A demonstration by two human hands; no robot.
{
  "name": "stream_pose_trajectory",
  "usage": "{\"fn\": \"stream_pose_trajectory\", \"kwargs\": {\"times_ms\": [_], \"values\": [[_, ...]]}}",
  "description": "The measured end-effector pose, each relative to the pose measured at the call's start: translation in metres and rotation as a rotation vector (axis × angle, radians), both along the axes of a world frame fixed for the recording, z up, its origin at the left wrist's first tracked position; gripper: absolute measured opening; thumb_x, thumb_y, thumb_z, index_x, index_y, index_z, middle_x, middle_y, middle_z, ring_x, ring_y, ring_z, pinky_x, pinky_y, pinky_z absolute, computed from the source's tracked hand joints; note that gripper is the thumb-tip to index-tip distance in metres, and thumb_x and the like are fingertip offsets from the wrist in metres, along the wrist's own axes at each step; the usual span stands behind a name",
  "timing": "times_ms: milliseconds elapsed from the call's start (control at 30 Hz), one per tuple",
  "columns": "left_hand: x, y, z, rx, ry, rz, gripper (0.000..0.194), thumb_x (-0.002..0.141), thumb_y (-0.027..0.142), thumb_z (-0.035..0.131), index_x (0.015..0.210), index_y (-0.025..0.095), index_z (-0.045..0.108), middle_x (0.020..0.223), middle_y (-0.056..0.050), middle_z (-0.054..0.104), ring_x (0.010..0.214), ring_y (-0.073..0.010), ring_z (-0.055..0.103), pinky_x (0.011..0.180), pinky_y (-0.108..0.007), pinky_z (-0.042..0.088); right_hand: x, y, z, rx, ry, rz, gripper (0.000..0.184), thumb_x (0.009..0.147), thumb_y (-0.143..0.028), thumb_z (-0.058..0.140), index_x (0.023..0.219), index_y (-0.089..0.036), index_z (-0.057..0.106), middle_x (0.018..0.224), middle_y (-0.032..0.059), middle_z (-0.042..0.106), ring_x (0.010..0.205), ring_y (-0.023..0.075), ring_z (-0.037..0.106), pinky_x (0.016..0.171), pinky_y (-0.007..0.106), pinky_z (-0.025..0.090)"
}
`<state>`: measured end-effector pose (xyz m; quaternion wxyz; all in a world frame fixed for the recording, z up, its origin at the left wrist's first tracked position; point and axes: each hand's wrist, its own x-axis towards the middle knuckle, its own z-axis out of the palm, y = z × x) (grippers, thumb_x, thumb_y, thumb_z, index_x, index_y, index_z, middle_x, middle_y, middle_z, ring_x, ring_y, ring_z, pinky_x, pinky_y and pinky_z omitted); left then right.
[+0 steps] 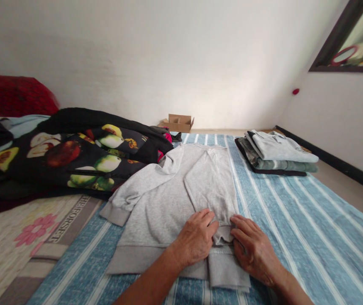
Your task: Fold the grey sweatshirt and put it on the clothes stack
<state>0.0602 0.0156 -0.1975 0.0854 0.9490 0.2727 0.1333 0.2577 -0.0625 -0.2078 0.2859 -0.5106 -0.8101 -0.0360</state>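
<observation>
A light grey sweatshirt (165, 207) lies spread on the striped bedding, its hem towards me. One sleeve is folded in over the body on the right, with its cuff (223, 236) near the hem. The other sleeve sticks out to the left. My left hand (197, 235) is on the left side of the folded sleeve's cuff, fingers bent and closed on the fabric. On the cuff's other side, my right hand (254, 248) has its fingers curled on the sweatshirt's right edge. The fingertips of both hands are partly hidden.
A pile of clothes with a black fruit-print garment (86, 156) lies to the left. Folded clothes (276, 152) are stacked at the far right of the blue striped sheet (295, 212). An open cardboard box (178, 123) stands by the back wall. A flowered blanket (38, 233) lies front left.
</observation>
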Motion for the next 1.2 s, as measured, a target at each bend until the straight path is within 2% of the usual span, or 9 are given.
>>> {"fn": "stream_pose_trajectory", "kwargs": {"times_ms": [200, 333, 533, 700, 767, 867, 933, 1033, 1200], "values": [[0.000, -0.001, -0.002, 0.020, 0.006, 0.003, 0.026, 0.084, 0.014, 0.046, 0.107, 0.016, 0.059, 0.119, -0.010, 0.057, 0.121, -0.0246, 0.044, 0.103, -0.040, 0.039, -0.015, 0.001, 0.014, -0.028, 0.106, 0.130, 0.029, 0.085, -0.011, 0.047, 0.110, -0.021, 0.055, 0.119, 0.0107, 0.061, 0.117, 0.0246, 0.053, 0.097, 0.046, 0.047], [-0.002, -0.001, 0.000, -0.030, 0.025, 0.004, 0.030, 0.082, 0.015, 0.048, 0.110, 0.016, 0.059, 0.123, -0.011, 0.055, 0.123, -0.0247, 0.044, 0.105, -0.039, 0.036, -0.021, 0.005, 0.009, -0.091, 0.149, 0.128, 0.023, 0.088, -0.010, 0.041, 0.095, -0.022, 0.060, 0.104, 0.0091, 0.065, 0.104, 0.0216, 0.060, 0.089, 0.040, 0.052], [-0.009, 0.002, 0.008, -0.211, 0.001, -0.039, 0.044, 0.074, 0.018, 0.056, 0.118, 0.018, 0.059, 0.132, -0.012, 0.052, 0.127, -0.0262, 0.042, 0.109, -0.039, 0.032, -0.016, 0.004, -0.003, -0.120, 0.206, 0.114, 0.020, 0.091, -0.016, 0.045, 0.086, -0.022, 0.063, 0.103, 0.0079, 0.066, 0.104, 0.0188, 0.061, 0.092, 0.033, 0.052], [-0.011, 0.005, 0.011, -0.314, -0.040, -0.072, 0.031, 0.079, 0.026, 0.057, 0.109, 0.018, 0.064, 0.130, -0.012, 0.054, 0.128, -0.0267, 0.043, 0.109, -0.041, 0.030, -0.018, 0.007, -0.006, -0.119, 0.221, 0.046, 0.021, 0.093, -0.022, 0.046, 0.082, -0.022, 0.064, 0.099, 0.0066, 0.068, 0.096, 0.0161, 0.065, 0.082, 0.025, 0.054], [-0.007, 0.005, 0.008, -0.313, -0.092, -0.066, 0.023, 0.087, 0.026, 0.050, 0.100, 0.018, 0.067, 0.121, -0.010, 0.061, 0.122, -0.0221, 0.049, 0.110, -0.039, 0.030, -0.020, 0.009, -0.010, -0.100, 0.223, 0.030, 0.022, 0.093, -0.023, 0.046, 0.080, -0.022, 0.064, 0.096, 0.0060, 0.068, 0.089, 0.0153, 0.066, 0.076, 0.023, 0.055], [0.000, 0.002, -0.001, -0.290, -0.169, -0.011, 0.029, 0.091, 0.019, 0.041, 0.081, 0.018, 0.069, 0.101, -0.007, 0.068, 0.108, -0.0158, 0.058, 0.109, -0.035, 0.030, -0.020, 0.012, -0.018, -0.060, 0.207, 0.005, 0.022, 0.093, -0.024, 0.047, 0.080, -0.022, 0.064, 0.093, 0.0056, 0.068, 0.085, 0.0155, 0.067, 0.073, 0.024, 0.056], [0.005, -0.001, -0.007, -0.277, -0.212, 0.054, 0.026, 0.089, 0.017, 0.046, 0.077, 0.017, 0.069, 0.097, -0.006, 0.068, 0.104, -0.0160, 0.059, 0.108, -0.034, 0.032, -0.018, 0.013, -0.024, -0.047, 0.184, 0.011, 0.019, 0.092, -0.024, 0.048, 0.083, -0.022, 0.065, 0.094, 0.0056, 0.067, 0.086, 0.0160, 0.066, 0.074, 0.025, 0.056], [0.008, -0.003, -0.010, -0.290, -0.247, 0.099, 0.015, 0.081, 0.016, 0.056, 0.082, 0.017, 0.070, 0.100, -0.006, 0.068, 0.106, -0.0181, 0.058, 0.106, -0.034, 0.034, -0.015, 0.014, -0.030, -0.048, 0.150, 0.040, 0.013, 0.091, -0.026, 0.051, 0.089, -0.023, 0.064, 0.098, 0.0054, 0.067, 0.090, 0.0163, 0.065, 0.076, 0.025, 0.056], [0.005, -0.004, -0.007, -0.353, -0.272, 0.130, 0.024, 0.072, 0.009, 0.060, 0.093, 0.013, 0.071, 0.111, -0.009, 0.066, 0.112, -0.0194, 0.055, 0.107, -0.032, 0.032, -0.016, 0.012, -0.031, -0.025, 0.145, 0.002, 0.013, 0.091, -0.029, 0.052, 0.092, -0.023, 0.063, 0.100, 0.0057, 0.066, 0.092, 0.0169, 0.065, 0.078, 0.026, 0.056]]}}
